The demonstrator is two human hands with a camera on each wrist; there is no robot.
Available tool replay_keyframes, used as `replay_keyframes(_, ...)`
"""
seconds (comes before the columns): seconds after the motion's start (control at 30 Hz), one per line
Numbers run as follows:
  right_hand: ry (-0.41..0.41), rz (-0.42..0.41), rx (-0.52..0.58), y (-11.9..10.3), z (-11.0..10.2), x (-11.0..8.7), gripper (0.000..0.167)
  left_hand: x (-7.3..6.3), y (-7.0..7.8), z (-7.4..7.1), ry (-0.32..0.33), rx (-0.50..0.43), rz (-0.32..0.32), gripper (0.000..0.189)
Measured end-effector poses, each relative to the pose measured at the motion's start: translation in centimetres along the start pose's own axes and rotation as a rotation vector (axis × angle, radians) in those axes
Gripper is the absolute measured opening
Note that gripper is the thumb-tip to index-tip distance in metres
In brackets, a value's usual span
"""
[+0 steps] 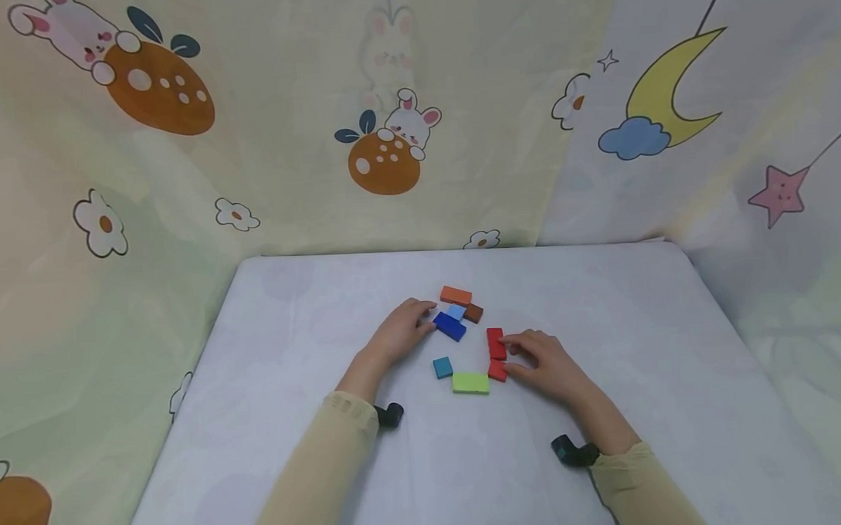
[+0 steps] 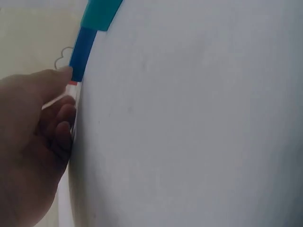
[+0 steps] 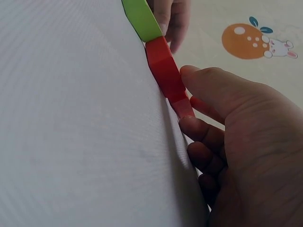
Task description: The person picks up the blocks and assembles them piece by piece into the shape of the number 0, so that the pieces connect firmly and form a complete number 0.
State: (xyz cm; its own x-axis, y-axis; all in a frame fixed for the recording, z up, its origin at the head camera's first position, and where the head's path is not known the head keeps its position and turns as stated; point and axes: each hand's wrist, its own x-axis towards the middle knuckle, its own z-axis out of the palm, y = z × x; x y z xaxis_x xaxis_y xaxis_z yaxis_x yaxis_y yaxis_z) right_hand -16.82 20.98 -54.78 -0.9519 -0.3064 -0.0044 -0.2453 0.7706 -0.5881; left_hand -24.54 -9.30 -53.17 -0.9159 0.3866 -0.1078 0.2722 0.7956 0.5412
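My left hand point(image 1: 400, 330) lies at the left end of a dark blue block point(image 1: 450, 326), its thumb tip right at the block's edge and its fingers loosely bent. A light blue block point(image 1: 456, 312) adjoins the dark blue one, with a brown block point(image 1: 474, 313) and an orange block point(image 1: 456, 295) beyond. On the other side, my right hand point(image 1: 545, 364) rests beside a column of red blocks. Its index finger touches the upper red block point(image 1: 496, 343); its thumb touches the lower red block point(image 1: 497, 370). Neither hand wraps round a block.
A lime green block point(image 1: 470, 383) lies nearest me, its right end by the lower red block. To its upper left sits a teal block point(image 1: 442, 367). All the blocks form a loose ring on the white tabletop point(image 1: 311, 320). A patterned cloth point(image 1: 284, 144) hangs behind.
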Motion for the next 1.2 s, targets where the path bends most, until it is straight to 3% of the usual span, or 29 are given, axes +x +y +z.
replay_keyframes(0.2, -0.002, 0.006, 0.002, 0.0, 0.1, 0.1, 0.048, 0.2, 0.5, 0.9, 0.052, -0.018, -0.095, 0.049)
replay_keyframes(0.4, -0.003, 0.015, 0.005, 0.0, 0.0, 0.0, 0.048, 0.2, 2.0, 1.9, 0.041, 0.079, -0.135, 0.081)
replay_keyframes(0.6, -0.004, 0.009, 0.008, 0.1, 0.0, 0.0, 0.048, 0.0, 3.0, 2.3, 0.060, 0.146, -0.177, 0.091)
replay_keyframes(0.83, 0.010, -0.007, 0.010, -0.1, -0.2, 0.0, 0.048, 0.1, 3.2, 2.3, 0.077, 0.184, -0.158, 0.085)
replay_keyframes(1.0, 0.009, -0.020, 0.011, -0.1, -0.2, 0.0, 0.048, -0.1, 2.6, 2.0, 0.066, 0.145, -0.133, 0.080)
replay_keyframes(1.2, 0.006, -0.021, 0.012, -0.2, -0.2, 0.0, 0.049, -0.3, 1.2, 1.2, 0.013, 0.116, -0.035, 0.079)
